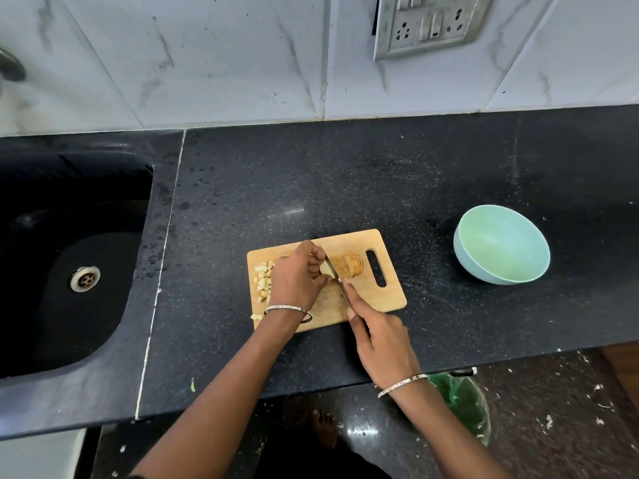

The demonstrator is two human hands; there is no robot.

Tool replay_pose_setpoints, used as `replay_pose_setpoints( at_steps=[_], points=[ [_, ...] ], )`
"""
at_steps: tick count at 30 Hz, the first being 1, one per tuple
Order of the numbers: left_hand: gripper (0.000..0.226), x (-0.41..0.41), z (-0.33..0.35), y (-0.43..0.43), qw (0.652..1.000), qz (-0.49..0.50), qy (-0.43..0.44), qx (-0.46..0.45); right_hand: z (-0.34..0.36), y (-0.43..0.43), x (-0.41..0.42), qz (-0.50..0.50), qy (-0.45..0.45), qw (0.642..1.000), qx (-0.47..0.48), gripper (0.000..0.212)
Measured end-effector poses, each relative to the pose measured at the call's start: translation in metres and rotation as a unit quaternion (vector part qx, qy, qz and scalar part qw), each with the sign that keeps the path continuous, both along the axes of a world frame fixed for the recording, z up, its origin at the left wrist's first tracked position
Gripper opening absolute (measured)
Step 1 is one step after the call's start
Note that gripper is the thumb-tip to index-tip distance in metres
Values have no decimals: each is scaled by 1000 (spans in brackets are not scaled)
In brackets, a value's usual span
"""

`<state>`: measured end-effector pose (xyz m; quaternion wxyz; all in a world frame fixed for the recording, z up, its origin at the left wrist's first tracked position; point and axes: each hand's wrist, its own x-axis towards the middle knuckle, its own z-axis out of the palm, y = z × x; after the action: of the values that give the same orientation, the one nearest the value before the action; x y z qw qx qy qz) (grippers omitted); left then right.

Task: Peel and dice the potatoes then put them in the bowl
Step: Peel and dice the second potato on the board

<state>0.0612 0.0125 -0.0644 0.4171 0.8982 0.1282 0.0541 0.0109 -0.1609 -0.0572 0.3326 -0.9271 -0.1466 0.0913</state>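
Slicing potato [353, 264] on cutting board [378, 300], left hand [296, 282] curled onto its cut end, right hand [380, 340] clamped round knife [332, 268], blade in potato, diced pieces [264, 278] at board's left, bowl [501, 248] well apart to the right

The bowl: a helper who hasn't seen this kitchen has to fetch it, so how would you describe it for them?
On the black counter, look to the right of the wooden cutting board. The bowl stands alone there, apart from the board. It is the only pale mint-green, round thing on the dark stone, and it is empty.
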Motion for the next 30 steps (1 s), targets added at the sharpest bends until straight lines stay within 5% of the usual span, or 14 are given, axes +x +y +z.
replay_pose_setpoints(
  at_steps=[30],
  points=[
    [39, -2, 1, 0, 1000, 11, 13, -19, 4, -9, -21, -10, -5, 998, -57, 68]
  ],
)
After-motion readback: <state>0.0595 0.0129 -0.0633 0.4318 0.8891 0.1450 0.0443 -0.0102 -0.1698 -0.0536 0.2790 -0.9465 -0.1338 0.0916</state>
